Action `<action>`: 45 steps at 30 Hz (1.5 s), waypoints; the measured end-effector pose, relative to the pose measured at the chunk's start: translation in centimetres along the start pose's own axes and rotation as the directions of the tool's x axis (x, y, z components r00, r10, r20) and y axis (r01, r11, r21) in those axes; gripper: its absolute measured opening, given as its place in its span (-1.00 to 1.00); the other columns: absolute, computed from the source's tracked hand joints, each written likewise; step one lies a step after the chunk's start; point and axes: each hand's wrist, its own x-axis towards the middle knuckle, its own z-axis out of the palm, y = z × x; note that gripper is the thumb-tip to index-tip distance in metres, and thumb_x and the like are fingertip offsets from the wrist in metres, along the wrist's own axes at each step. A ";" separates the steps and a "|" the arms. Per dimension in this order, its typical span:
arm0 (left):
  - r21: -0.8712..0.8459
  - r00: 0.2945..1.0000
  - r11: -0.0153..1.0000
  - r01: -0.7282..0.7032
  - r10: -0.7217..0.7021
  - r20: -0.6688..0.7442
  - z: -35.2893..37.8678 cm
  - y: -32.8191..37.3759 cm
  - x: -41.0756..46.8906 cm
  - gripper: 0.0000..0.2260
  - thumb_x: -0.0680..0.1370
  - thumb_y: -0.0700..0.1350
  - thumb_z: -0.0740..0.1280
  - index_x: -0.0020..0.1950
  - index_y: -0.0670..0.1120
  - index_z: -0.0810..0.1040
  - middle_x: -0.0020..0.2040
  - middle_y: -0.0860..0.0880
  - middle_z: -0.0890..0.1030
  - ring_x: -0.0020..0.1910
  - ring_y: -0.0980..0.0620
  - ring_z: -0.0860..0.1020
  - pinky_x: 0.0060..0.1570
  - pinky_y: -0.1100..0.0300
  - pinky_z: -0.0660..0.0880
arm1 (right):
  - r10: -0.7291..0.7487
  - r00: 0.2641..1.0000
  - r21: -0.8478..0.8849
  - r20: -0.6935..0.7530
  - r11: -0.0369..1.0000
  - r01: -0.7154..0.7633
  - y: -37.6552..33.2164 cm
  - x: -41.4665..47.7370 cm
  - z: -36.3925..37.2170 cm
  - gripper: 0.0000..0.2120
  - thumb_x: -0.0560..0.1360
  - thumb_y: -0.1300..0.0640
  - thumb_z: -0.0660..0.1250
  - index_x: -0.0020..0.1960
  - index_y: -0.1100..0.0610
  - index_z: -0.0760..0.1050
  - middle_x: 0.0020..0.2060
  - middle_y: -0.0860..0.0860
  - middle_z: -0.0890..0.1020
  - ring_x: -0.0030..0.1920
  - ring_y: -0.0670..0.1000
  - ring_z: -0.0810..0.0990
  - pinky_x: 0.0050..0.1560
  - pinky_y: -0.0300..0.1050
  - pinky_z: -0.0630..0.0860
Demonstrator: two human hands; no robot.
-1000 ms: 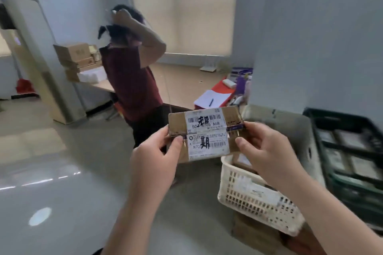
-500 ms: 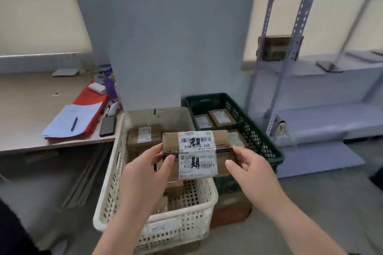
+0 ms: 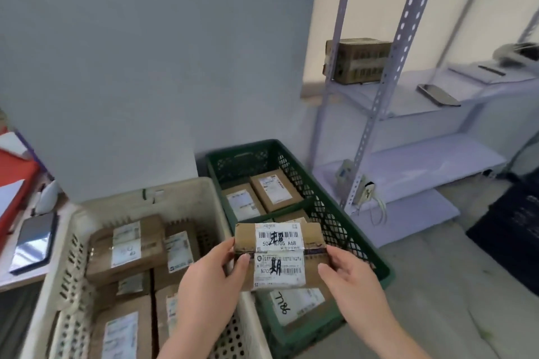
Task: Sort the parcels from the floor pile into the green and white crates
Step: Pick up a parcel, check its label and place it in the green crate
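Currently, progress: partway, by judgement; both crates are part filled and one parcel is in the hands, not yet placed.
White crate (image 3: 140,197): stands left of and just beside the green one; several labelled cardboard parcels (image 3: 125,245) lie flat inside.
Green crate (image 3: 320,201): holds at least three labelled boxes (image 3: 275,189), some hidden behind the hands.
Floor pile: not in view; the count left cannot be told.
Held parcel (image 3: 280,256): small brown box in the air over the line where the two crates meet, mostly above the green crate's near end; the label with black handwriting faces the person.
Left hand (image 3: 210,285): clamped on the left end, thumb on the label face, fingers curled behind.
Right hand (image 3: 350,280): pinches the right end, thumb on the front edge.
Remaining: read the label, choose a crate, lower the parcel in.
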 end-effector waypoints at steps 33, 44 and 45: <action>0.376 0.915 0.862 0.341 -0.395 0.076 22.1 -13.3 47.2 -0.69 0.62 -0.27 0.06 0.36 -0.20 0.33 0.25 -0.24 0.46 0.20 -0.18 0.47 0.10 0.14 0.39 | 0.161 0.876 -0.473 0.455 0.877 0.084 10.8 58.9 17.2 -0.70 0.51 0.14 0.26 -0.38 0.13 0.35 -0.43 0.03 0.44 -0.40 -0.04 0.40 -0.39 -0.18 0.29; 0.605 0.841 0.697 0.384 -0.534 0.082 23.1 -12.8 47.9 -0.69 0.61 -0.25 0.10 0.35 -0.25 0.34 0.28 -0.22 0.47 0.24 -0.15 0.49 0.19 0.06 0.46 | 0.248 0.779 -0.636 0.576 0.734 0.237 12.9 59.7 18.9 -0.70 0.57 0.17 0.17 -0.35 0.12 0.38 -0.39 0.02 0.46 -0.35 -0.04 0.44 -0.39 -0.20 0.32; 0.632 0.841 0.682 0.368 -0.533 0.086 23.0 -12.4 47.8 -0.70 0.61 -0.26 0.10 0.34 -0.26 0.35 0.28 -0.22 0.47 0.24 -0.15 0.48 0.18 0.09 0.47 | 0.242 0.776 -0.643 0.582 0.721 0.258 12.7 59.5 18.8 -0.70 0.57 0.15 0.17 -0.33 0.12 0.41 -0.37 0.01 0.48 -0.33 -0.04 0.46 -0.38 -0.22 0.35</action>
